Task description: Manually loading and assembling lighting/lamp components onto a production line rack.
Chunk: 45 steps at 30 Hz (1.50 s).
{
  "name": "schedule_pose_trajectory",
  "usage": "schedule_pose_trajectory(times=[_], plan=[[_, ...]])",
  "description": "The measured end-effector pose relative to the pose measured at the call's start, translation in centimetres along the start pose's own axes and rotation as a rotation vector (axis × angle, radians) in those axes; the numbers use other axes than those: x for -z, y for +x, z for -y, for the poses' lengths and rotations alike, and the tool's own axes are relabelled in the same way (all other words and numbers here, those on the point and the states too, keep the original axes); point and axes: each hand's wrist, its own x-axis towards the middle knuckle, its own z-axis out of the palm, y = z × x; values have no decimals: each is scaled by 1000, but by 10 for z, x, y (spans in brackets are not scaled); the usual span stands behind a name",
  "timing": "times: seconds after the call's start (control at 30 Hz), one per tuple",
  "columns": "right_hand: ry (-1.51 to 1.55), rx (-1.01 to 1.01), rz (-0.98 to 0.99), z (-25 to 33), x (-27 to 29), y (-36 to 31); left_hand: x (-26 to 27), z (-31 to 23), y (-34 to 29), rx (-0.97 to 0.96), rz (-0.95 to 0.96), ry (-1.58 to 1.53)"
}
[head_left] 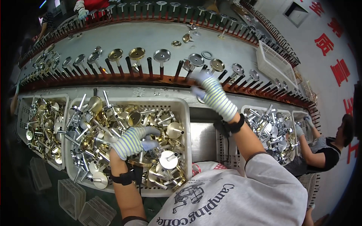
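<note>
My left hand (132,142), in a striped glove, is over a big pale plastic basket (187,132) heaped with gold and silver metal discs on stems. Its thumb and a finger are spread among the parts, and I make out nothing held. Just under it lies a gold disc (138,162); a silver disc with a stem (169,159) is to its right. My right hand (214,93), gloved alike, reaches to the row of upright rods. Thumb and fingers are apart, the tips blurred. Beside them a silver disc (195,59) sits on top of a rod; contact is unclear.
A long grey table (124,35) is edged with upright rods (150,67), many topped with discs. Baskets of parts stand at left (65,124) and right (244,109). A white crate (277,60) rests on the table. One co-worker (324,150) works at right; another in red (96,5) is across the table.
</note>
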Motion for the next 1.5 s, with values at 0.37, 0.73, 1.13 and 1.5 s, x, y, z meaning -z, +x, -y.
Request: schedule_pose_trajectory(times=[0.37,0.73,1.13,1.5], plan=[[524,188,819,103,-29,-62,-7,8,8,-71,18,-12],[1751,-538,-282,22,7,-63,-25,7,16,-9,-143,175],[638,-797,-944,-158,51,-51,-36,-8,28,-20,108,186],[316,-851,-483,-178,-12,-39,-22,-17,23,-37,-196,-564]])
